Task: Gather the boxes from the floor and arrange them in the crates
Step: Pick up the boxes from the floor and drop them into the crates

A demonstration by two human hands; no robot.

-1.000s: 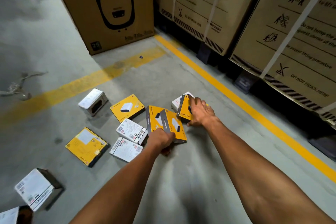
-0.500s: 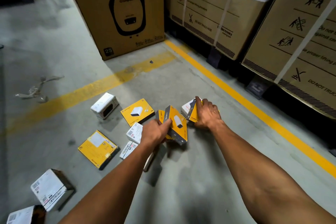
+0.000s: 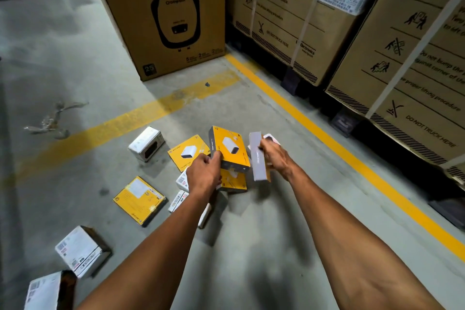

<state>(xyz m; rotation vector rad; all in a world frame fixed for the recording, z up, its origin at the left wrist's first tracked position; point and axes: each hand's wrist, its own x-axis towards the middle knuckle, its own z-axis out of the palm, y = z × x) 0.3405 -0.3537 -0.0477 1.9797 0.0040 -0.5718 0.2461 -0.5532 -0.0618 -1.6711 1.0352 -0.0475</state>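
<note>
My left hand (image 3: 204, 173) grips two yellow boxes; the upper yellow box (image 3: 230, 150) shows a white device picture, and a second yellow box (image 3: 232, 182) sits under it. My right hand (image 3: 274, 157) grips a box with a grey side (image 3: 258, 158) turned edge-on, with a white box (image 3: 271, 138) behind it. Both hands are above the floor. On the floor lie a yellow box (image 3: 187, 151), another yellow box (image 3: 139, 199), a white box (image 3: 146, 143), and white labelled boxes (image 3: 79, 250), (image 3: 44, 292), (image 3: 178, 201). No crate is in view.
A tall AMICA PRO carton (image 3: 161, 12) stands at the back. Large strapped cartons (image 3: 415, 45) on pallets line the right side. Yellow floor lines (image 3: 327, 138) cross the grey concrete. Crumpled plastic wrap (image 3: 52, 118) lies at the left.
Both hands have lifted their boxes up off the floor. The right hand's box has turned so its grey edge faces me. The view has tilted upward.
</note>
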